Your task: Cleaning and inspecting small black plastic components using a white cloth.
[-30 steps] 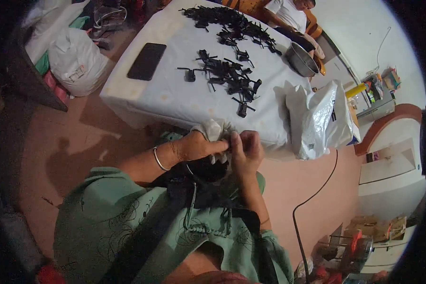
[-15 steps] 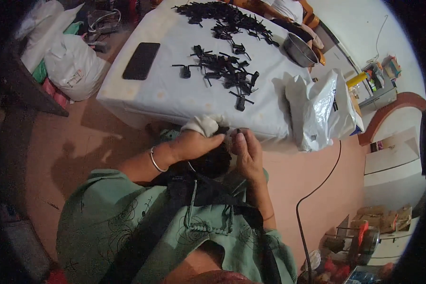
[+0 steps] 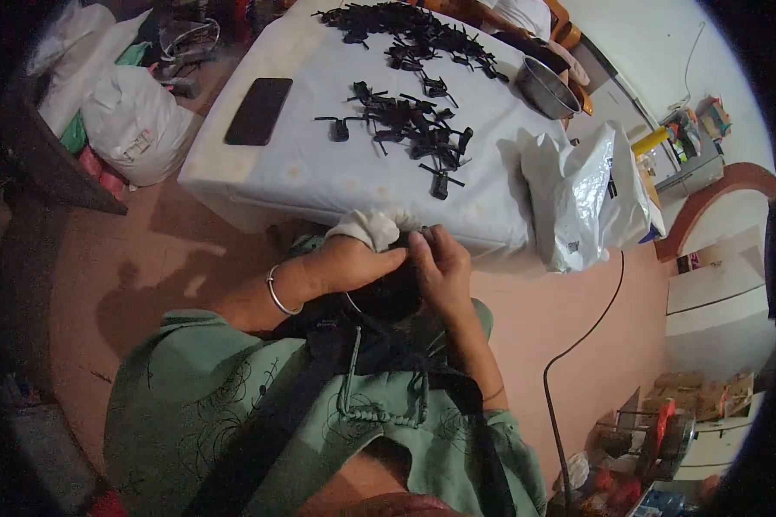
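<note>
**A:** So the small dark item (image 3: 394,289) they're working on sits right between both hands, down in the lap just below the near edge of the white cloth-covered table (image 3: 336,172). Can't tell what it is exactly, it's mostly hidden. Compared with a second ago the hands have barely shifted. They're still bunched together at the same spot, so I'd guess the fiddly bit is still underway, nothing finished or put down yet.

**B:** How are the hands sitting?

**A:** Left hand (image 3: 345,263), the one with the thin silver bangle (image 3: 276,291), is curled over the dark item, and there's a bit of white cloth (image 3: 366,228) by its knuckles. Right hand (image 3: 440,267) has its fingers drawn in together, pinching at the same piece from the other side. Both closed on it as far as I can see.

**B:** And around them?

**A:** On the table there's a loose pile of small black plastic parts (image 3: 414,129), another bigger heap (image 3: 405,30) further back, a black flat phone (image 3: 258,110) on the left, a round metal bowl (image 3: 547,86) and a crumpled white plastic bag (image 3: 582,194) hanging off the right edge.
</note>
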A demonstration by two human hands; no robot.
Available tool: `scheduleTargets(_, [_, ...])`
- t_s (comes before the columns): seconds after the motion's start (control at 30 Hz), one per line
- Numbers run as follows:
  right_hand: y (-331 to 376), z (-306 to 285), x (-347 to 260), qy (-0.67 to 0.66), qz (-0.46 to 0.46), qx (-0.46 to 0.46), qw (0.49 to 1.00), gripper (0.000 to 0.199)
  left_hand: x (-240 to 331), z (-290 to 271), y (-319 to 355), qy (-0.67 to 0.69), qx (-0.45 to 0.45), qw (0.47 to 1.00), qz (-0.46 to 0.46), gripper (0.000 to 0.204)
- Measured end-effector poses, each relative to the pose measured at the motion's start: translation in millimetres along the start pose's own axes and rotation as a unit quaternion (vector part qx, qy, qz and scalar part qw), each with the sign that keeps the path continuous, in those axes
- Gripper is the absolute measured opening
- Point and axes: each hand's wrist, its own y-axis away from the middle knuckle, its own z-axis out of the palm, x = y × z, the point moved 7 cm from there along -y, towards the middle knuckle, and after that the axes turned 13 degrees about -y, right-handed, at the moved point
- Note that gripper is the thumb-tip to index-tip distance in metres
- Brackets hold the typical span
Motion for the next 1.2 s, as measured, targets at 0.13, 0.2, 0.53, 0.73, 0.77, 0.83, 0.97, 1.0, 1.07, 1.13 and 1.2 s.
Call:
scheduleTargets(0.13, [-3.2,1.2,-1.5,-0.054,0.027,-0.004,0.998,0.015,20.5,-16.0,-0.8,-0.003,0.001,1.000,-0.013,0.027])
scheduleTargets(0.2, [-3.2,0.2,-7.5,-0.045,0.001,-0.010,0.999,0.016,7.1,-9.6,6.7,0.168,-0.075,0.955,-0.232,0.027])
scheduleTargets(0.53, [-1.2,11.9,24.6,-0.048,0.062,-0.026,0.997,0.023,33.8,-18.1,-0.6,-0.156,0.070,0.981,0.094,0.027])
scheduleTargets(0.73, [3.2,7.3,28.7,-0.155,0.136,0.008,0.978,0.023,27.6,-11.1,-4.9,-0.120,0.064,0.988,0.066,0.026])
scheduleTargets(0.77, [3.9,6.7,27.2,-0.189,0.155,0.013,0.970,0.023,21.2,-11.6,-3.6,-0.096,0.124,0.984,0.079,0.024])
scheduleTargets(0.83, [-0.7,2.4,16.8,-0.139,0.102,0.028,0.985,0.020,12.3,-14.5,-1.9,-0.071,0.185,0.976,0.092,0.022])
scheduleTargets(0.97, [3.1,-0.1,29.9,0.061,0.072,-0.098,0.991,0.016,-15.6,-4.2,-8.3,0.236,0.074,0.965,-0.090,0.030])
scheduleTargets(1.0, [3.9,-3.1,33.5,0.061,0.072,-0.097,0.991,0.016,-13.0,-5.7,-9.4,0.255,0.051,0.959,-0.110,0.030])
scheduleTargets(1.07, [6.0,-7.2,22.3,0.007,0.042,-0.059,0.997,0.013,-14.7,-3.8,-4.5,0.275,0.029,0.951,-0.136,0.031])
scheduleTargets(1.13, [3.9,-7.0,17.2,-0.005,0.014,-0.056,0.998,0.011,-17.0,2.5,-2.8,0.124,-0.034,0.981,-0.146,0.028])
scheduleTargets(1.2, [0.3,-7.5,10.2,-0.016,-0.016,-0.050,0.998,0.010,-5.3,2.4,-2.8,0.109,-0.042,0.986,-0.118,0.026])
